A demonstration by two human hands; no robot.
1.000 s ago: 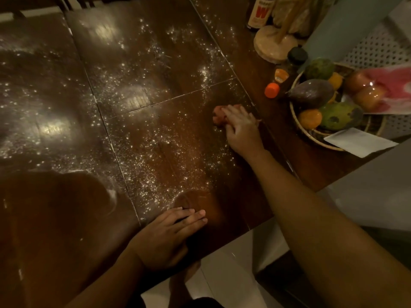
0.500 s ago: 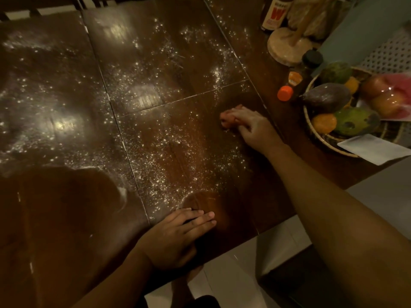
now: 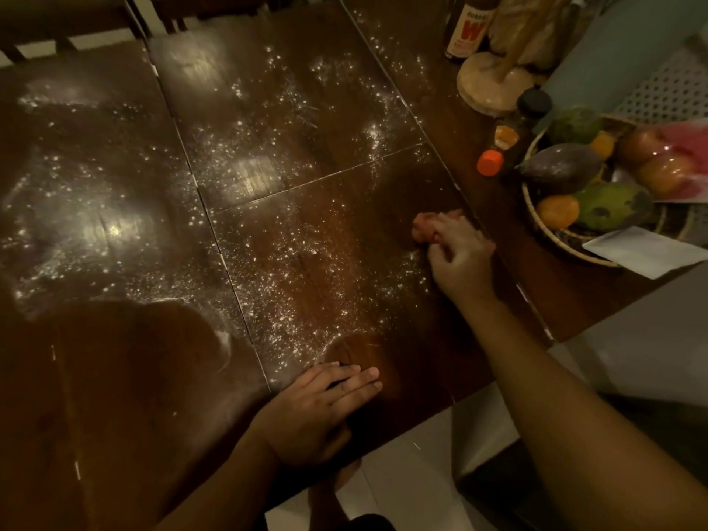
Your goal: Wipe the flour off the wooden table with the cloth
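Observation:
White flour (image 3: 291,262) lies scattered over much of the dark wooden table (image 3: 115,396), thickest in the middle and at the left. My right hand (image 3: 461,258) presses a small pinkish cloth (image 3: 427,226) onto the table right of the middle; only the cloth's far end shows past my fingers. My left hand (image 3: 322,410) rests flat on the table's near edge, fingers together, holding nothing. A bare patch with no flour lies at the near left.
A wicker basket (image 3: 567,239) of fruit stands at the right edge, with a white paper (image 3: 647,251) before it. Small orange-capped bottles (image 3: 490,160), a sauce bottle (image 3: 469,24) and a wooden stand base (image 3: 494,86) crowd the far right. Pale floor (image 3: 421,473) shows below the table's edge.
My right hand has drawn the cloth a little toward me and to the right across the table. My left hand has stayed flat at the near edge.

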